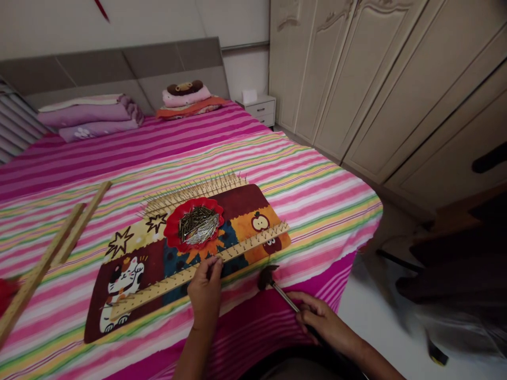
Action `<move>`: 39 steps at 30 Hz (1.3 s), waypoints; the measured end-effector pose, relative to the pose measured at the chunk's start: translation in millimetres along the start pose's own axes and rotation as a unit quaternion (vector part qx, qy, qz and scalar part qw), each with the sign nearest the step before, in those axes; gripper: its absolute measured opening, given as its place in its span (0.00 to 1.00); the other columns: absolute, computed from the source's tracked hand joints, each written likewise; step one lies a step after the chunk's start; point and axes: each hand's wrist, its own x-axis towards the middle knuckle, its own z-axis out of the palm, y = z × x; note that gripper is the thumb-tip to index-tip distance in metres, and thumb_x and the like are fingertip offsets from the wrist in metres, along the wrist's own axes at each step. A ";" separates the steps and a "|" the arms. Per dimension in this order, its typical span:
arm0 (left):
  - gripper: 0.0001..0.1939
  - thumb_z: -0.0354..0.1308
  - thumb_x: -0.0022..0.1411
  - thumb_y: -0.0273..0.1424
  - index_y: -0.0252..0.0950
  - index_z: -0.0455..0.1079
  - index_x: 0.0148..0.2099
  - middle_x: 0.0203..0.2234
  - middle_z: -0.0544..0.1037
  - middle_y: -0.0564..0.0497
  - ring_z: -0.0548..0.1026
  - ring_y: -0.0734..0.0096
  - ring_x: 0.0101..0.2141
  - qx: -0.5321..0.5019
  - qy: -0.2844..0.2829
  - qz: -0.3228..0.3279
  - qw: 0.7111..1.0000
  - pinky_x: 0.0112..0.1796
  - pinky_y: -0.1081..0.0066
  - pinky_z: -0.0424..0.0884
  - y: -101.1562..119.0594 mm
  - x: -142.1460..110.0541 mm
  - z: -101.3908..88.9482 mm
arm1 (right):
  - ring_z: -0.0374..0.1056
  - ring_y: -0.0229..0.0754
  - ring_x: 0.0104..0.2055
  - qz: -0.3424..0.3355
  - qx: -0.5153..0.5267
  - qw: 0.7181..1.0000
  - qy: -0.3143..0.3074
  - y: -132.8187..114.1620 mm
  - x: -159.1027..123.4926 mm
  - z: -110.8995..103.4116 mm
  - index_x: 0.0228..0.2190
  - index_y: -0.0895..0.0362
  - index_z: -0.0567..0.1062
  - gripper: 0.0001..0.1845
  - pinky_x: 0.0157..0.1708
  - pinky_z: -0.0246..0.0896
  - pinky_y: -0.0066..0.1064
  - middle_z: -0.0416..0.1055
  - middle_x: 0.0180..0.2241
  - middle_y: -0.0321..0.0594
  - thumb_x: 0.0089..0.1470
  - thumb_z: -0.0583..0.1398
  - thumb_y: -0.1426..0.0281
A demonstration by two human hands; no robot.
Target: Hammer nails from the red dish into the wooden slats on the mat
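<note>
I've got the nail-studded wooden strip [174, 283] lying 8-to-2 o'clock on the mat [93, 322]; left hand [206, 285] nearer, at its near edge, thumb and finger pinched, contents unclear; right hand [320, 316], at 4, wraps the hammer [283, 296], head toward 10.

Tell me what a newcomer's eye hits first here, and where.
Probably the red bowl of nails on the patterned mat. Next, the nail-studded strip running lengthwise over the mat, on the near side of the bowl, with the left hand at its middle. Then the hammer in the grip of the right hand, near the mat's near edge.
</note>
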 end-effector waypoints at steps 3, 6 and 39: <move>0.15 0.57 0.51 0.44 0.39 0.74 0.34 0.30 0.79 0.51 0.76 0.67 0.33 0.036 0.003 0.043 0.998 0.39 0.68 0.70 1.9 0.2 1.0 | 0.52 0.29 0.13 0.003 -0.003 1.000 0.006 -1.2 0.2 1.2 0.46 0.58 0.72 0.24 0.13 0.45 0.21 0.62 0.15 0.25 0.44 0.56 0.69; 0.13 0.55 0.53 0.42 0.39 0.74 0.33 0.31 0.79 0.50 0.76 0.67 0.34 0.071 0.011 0.107 0.992 0.38 0.68 0.70 3.3 0.2 2.6 | 0.52 0.29 0.13 0.003 -0.011 1.000 0.013 -3.9 -2.7 4.1 0.46 0.58 0.72 0.24 0.13 0.45 0.21 0.61 0.15 0.25 0.45 0.56 0.68; 0.08 0.50 0.58 0.32 0.39 0.70 0.31 0.25 0.76 0.51 0.74 0.70 0.28 0.083 0.010 0.219 0.972 0.32 0.71 0.70 -6.4 -2.1 9.2 | 0.62 0.41 0.28 -0.179 -0.214 0.959 -0.048 -109.5 -17.5 62.9 0.56 0.50 0.67 0.26 0.31 0.62 0.30 0.70 0.29 0.37 0.55 0.56 0.65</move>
